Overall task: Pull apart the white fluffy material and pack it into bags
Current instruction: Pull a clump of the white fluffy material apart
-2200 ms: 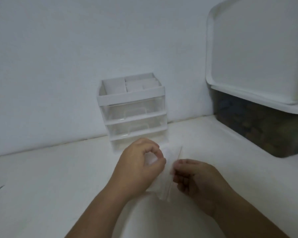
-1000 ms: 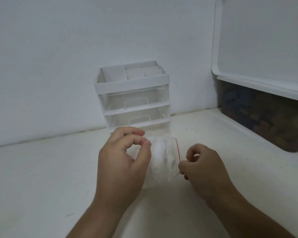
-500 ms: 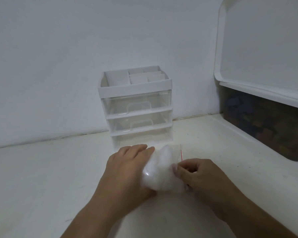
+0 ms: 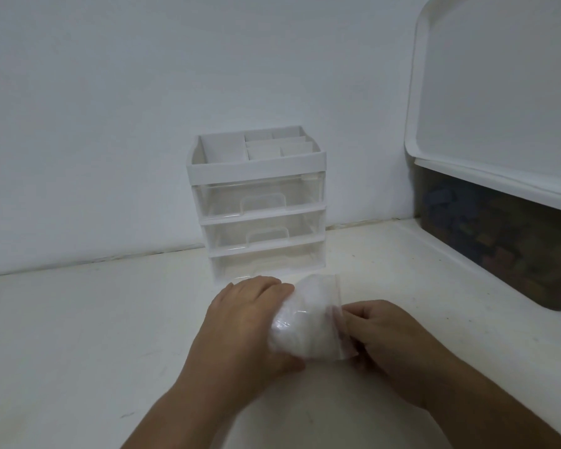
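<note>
Nearest, over the off-white table, gripping the left end of a small clear plastic zip bag with the left hand: curled over the top and clamped on the bag, probably to steady it and squeeze the filling down away from the opening. Inside, white fluffy material, bulging the plastic, so judged packed already. On the right, pinching the bag's flat mouth strip with the right hand, fingertips pressed together on the plastic, apparently to run the seal closed; hard to say whether sealed yet. Held low over the table or resting on it, cannot tell which. Farther back, against the wall, a small white-framed organiser with clear plastic drawers, all drawers pushed in. Far right, a dark translucent storage box with a white lid propped up over it, well apart from both hands.
</note>
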